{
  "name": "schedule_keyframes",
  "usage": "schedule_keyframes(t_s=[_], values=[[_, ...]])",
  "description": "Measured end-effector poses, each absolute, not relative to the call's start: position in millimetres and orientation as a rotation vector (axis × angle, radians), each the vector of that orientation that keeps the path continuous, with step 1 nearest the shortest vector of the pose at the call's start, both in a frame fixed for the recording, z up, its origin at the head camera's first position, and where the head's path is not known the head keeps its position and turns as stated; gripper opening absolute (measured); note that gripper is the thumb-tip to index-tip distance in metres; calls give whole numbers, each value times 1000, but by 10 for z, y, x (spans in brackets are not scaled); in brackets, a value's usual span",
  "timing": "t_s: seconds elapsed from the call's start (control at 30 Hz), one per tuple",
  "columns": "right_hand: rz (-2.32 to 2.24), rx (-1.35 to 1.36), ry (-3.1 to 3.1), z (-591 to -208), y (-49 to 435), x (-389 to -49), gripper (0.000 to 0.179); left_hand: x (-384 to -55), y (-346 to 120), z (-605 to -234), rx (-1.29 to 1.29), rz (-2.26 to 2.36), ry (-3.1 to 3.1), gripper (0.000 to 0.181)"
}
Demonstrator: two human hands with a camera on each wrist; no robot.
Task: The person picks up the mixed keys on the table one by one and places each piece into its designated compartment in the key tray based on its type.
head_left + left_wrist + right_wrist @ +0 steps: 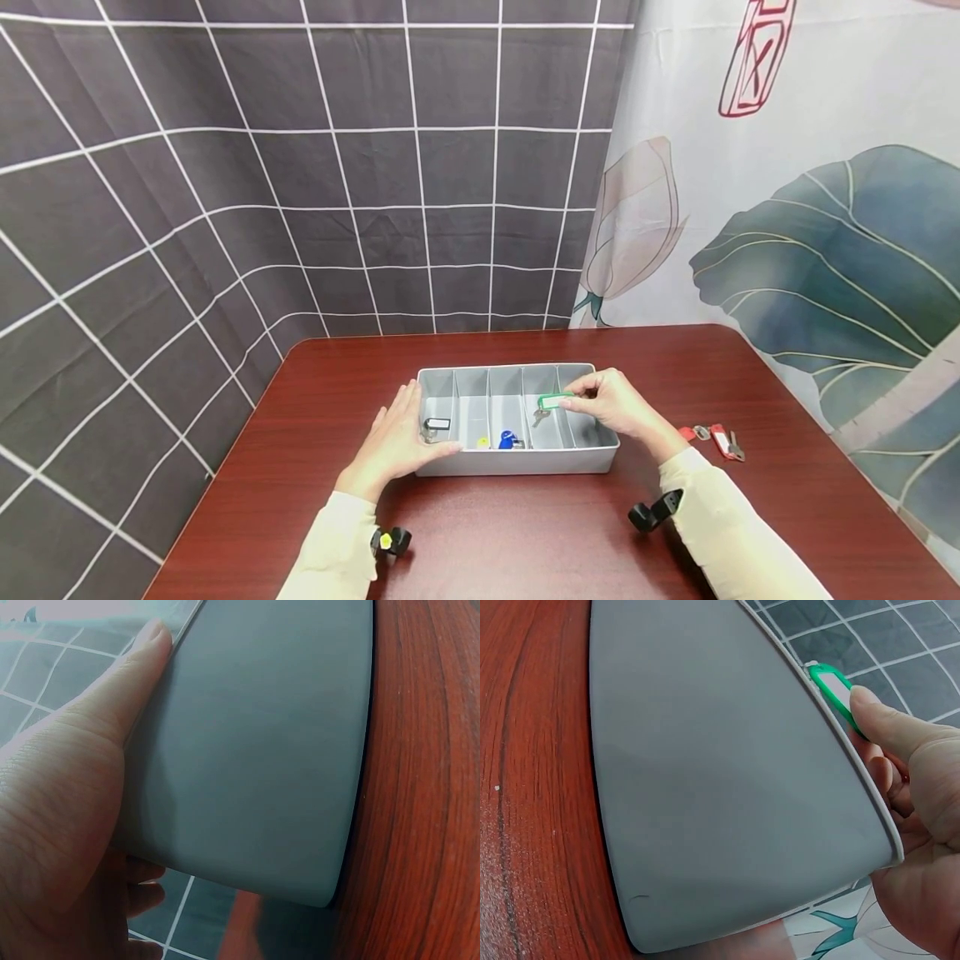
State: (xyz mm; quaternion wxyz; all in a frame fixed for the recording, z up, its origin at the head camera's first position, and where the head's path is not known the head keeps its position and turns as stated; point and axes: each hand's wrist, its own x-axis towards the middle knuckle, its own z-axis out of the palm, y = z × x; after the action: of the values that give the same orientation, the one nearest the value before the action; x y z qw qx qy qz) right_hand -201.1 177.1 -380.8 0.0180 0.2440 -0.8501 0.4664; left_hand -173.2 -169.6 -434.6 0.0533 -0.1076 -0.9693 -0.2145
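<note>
A grey tray [517, 463] with several side-by-side compartments stands in front of me in the head view. My left hand [392, 440] rests on its left end, fingers straight along the side wall and thumb along the front rim. Between thumb and fingers, my right hand [613, 403] pinches a green key tag [831, 688]. From that tag a metal key [540, 417] hangs over the fourth compartment from the left. A black-framed tag [438, 423] with a key lies in the leftmost compartment, a yellow tag [482, 442] in the second, and a blue tag [507, 438] in the third.
Right of the tray, on the dark red table [517, 533], lie a red key tag [722, 440] with its key and another red tag [687, 433] beside the right sleeve. A grey gridded curtain [360, 167] and a printed white one [675, 67] hang behind the table.
</note>
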Motion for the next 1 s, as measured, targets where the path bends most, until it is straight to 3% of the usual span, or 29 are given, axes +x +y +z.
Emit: schedule_keyframes(t_s=[0.43,0.67,1.0], values=[[1404,771,-2670,-3827,1741,-2005,11,-1737,-1696,-4352,-334,-645,-2943,125],[1397,823,-2646,-4152,1856,-2232,15,-1745,-1697,-4356,-333,-637,-2947,127],[1383,843,-2660,-4165,1852,-2239,23,-1743,-1705,-4367,-320,-643,-2958,127]])
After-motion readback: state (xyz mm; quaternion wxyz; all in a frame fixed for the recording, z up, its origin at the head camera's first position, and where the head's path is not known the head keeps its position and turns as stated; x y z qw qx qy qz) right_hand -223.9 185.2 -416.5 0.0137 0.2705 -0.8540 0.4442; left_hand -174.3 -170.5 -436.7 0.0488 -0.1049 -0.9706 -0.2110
